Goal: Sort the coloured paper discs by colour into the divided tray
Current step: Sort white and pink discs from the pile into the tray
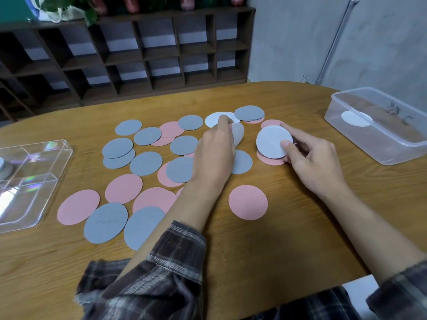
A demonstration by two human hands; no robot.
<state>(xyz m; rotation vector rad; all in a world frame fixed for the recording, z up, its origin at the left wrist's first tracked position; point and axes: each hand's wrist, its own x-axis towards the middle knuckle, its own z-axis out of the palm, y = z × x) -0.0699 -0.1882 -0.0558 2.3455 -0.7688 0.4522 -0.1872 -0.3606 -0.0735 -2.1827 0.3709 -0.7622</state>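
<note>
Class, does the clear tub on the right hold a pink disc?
No, the clear tub holds only one white disc.

No text can be read. Faint handwriting on the grey disc (pixel 105 222) right of the divided tray (pixel 25 204) is blurred, as are dark marks on the clear box (pixel 394 110) far right of it.

we see matt, smooth paper discs (pixel 146 163) lying on a wooden table (pixel 288 239) with open grain and a dull sheen. the divided tray (pixel 56 181) is clear, glossy plastic that throws glints; the box (pixel 379 146) is cloudier plastic. our sleeves (pixel 166 269) are soft woven cloth.
</note>
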